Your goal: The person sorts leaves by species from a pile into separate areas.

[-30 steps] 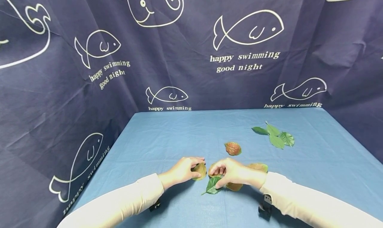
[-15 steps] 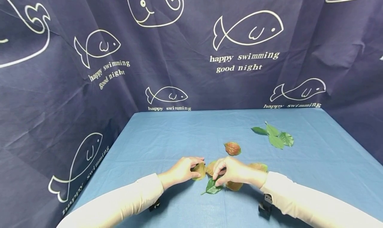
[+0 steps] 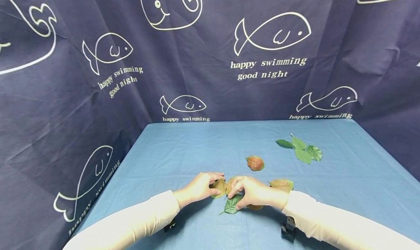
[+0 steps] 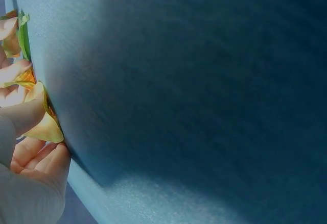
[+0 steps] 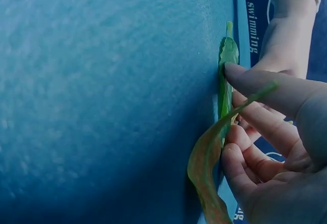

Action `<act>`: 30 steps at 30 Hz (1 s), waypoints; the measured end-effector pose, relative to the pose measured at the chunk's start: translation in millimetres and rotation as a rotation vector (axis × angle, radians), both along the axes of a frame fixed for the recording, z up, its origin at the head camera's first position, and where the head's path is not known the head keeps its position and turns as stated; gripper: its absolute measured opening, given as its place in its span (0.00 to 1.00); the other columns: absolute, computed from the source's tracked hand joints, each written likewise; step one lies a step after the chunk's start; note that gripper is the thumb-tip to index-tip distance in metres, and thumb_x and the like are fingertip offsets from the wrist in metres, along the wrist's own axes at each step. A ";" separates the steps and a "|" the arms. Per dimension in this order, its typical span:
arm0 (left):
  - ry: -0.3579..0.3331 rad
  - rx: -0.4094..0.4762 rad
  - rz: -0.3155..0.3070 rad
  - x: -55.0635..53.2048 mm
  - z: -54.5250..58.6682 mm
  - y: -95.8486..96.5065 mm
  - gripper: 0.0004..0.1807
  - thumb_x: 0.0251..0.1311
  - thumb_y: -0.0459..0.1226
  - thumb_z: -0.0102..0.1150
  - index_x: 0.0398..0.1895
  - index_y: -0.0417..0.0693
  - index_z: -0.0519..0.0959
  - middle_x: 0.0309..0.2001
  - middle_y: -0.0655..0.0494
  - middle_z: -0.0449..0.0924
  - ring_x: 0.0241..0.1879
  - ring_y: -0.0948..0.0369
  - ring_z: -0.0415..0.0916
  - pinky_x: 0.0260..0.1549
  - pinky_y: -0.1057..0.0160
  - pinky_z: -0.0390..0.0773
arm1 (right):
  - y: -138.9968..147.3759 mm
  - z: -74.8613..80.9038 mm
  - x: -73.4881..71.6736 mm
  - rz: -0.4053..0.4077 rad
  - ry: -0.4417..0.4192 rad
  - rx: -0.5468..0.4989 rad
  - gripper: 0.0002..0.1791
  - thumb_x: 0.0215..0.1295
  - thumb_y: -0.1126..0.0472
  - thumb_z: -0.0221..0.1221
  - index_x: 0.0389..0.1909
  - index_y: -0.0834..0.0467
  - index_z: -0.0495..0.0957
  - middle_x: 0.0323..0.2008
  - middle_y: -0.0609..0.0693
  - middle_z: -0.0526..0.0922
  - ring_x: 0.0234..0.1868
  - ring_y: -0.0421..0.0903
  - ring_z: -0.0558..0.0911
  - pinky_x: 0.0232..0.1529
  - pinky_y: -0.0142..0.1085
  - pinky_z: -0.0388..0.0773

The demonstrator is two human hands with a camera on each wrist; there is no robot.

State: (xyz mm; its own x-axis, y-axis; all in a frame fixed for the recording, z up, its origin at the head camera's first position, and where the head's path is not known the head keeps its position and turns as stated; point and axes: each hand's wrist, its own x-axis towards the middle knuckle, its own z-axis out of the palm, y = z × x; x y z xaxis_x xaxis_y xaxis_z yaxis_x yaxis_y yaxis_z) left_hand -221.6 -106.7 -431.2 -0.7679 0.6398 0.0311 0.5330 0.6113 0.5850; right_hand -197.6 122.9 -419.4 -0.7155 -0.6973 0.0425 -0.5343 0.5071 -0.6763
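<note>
In the head view my left hand (image 3: 201, 185) holds a yellow-brown leaf (image 3: 220, 186) between thumb and fingers on the blue cloth. In the left wrist view the thumb lies across that yellow leaf (image 4: 48, 128). My right hand (image 3: 254, 191), just to the right, has thumb and index finger on a green leaf (image 3: 231, 204) with toothed edges; its stem points toward the lower left. Another yellowish leaf (image 3: 230, 184) lies between the hands, partly behind the right fingers. A reddish-brown leaf (image 5: 207, 175) lies close by, mostly hidden under the right hand in the head view.
A reddish leaf (image 3: 255, 163) lies beyond the right hand. A brownish-green leaf (image 3: 282, 184) sits beside the right wrist. Several green leaves (image 3: 302, 155) cluster at the back right of the blue cloth (image 3: 183, 144). Dark fish-printed curtains (image 3: 197, 67) stand behind and at the sides.
My right hand's fingers have spread and moved over the green leaf, which has slid slightly left. More of the brownish-green leaf by the right wrist shows. My left hand has stayed put.
</note>
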 end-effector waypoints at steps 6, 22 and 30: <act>-0.012 -0.008 0.014 -0.2 -2.1 0.2 0.25 0.57 0.33 0.67 0.59 0.39 0.77 0.65 0.49 0.73 0.62 0.52 0.73 0.59 0.62 0.77 | -2.0 -0.3 1.6 -0.030 -0.010 0.011 0.15 0.42 0.63 0.76 0.35 0.52 0.87 0.35 0.44 0.80 0.36 0.40 0.77 0.37 0.29 0.76; -0.028 0.022 0.015 -0.7 -4.3 0.3 0.25 0.57 0.33 0.67 0.59 0.39 0.77 0.65 0.49 0.72 0.62 0.51 0.73 0.59 0.63 0.76 | -3.2 -0.4 -3.7 -0.049 -0.119 -0.011 0.12 0.46 0.70 0.72 0.34 0.59 0.86 0.24 0.46 0.83 0.23 0.31 0.74 0.25 0.26 0.75; -0.036 0.035 0.005 -1.0 -3.0 0.2 0.25 0.56 0.31 0.67 0.59 0.38 0.77 0.65 0.46 0.72 0.62 0.50 0.73 0.59 0.60 0.76 | -0.9 2.6 -4.7 -0.045 -0.181 -0.025 0.10 0.47 0.71 0.71 0.33 0.59 0.86 0.24 0.47 0.84 0.24 0.33 0.77 0.26 0.27 0.77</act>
State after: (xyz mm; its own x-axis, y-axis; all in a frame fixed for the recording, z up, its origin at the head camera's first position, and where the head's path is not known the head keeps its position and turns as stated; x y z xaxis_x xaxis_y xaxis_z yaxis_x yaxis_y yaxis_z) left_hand -222.6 -106.5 -434.2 -0.7721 0.6350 0.0256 0.5080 0.5925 0.6252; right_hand -202.3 122.0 -416.8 -0.7438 -0.6644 -0.0725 -0.3799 0.5095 -0.7721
